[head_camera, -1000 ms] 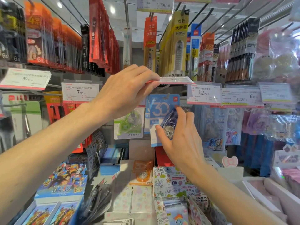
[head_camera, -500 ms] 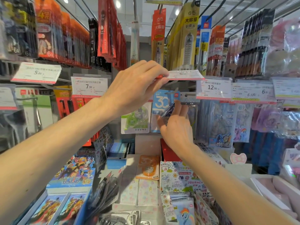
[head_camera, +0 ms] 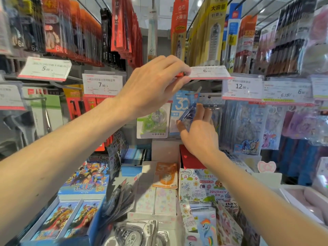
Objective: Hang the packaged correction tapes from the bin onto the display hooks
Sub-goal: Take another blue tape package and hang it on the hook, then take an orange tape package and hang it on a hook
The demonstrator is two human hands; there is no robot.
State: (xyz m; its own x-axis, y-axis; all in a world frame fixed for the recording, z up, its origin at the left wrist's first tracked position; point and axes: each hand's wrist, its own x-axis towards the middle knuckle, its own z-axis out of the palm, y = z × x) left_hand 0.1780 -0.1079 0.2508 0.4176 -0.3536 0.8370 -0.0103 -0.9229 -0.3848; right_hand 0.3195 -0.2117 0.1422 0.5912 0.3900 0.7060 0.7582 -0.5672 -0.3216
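Note:
My left hand (head_camera: 152, 86) pinches the white price tag (head_camera: 208, 73) and holds it flipped up flat above a metal display hook (head_camera: 194, 92). My right hand (head_camera: 198, 134) grips a blue packaged correction tape (head_camera: 183, 108) marked "30" and holds its top hole at the hook's tip. A green packaged correction tape (head_camera: 153, 121) hangs just left of it. An orange packaged correction tape (head_camera: 166, 175) lies flat on the boxes below. Several more packaged tapes (head_camera: 134, 233) lie at the bottom edge, blurred.
Price tags (head_camera: 102, 84) and full hooks of pens crowd the rack above and to both sides. Pony-themed packs (head_camera: 248, 132) hang right of the hook. Cartoon boxes (head_camera: 85, 180) and patterned notebooks (head_camera: 205, 189) fill the shelf below.
The blue pack has been lifted from below the tag up to the hook, and my right hand rose with it. My left hand keeps the tag lifted.

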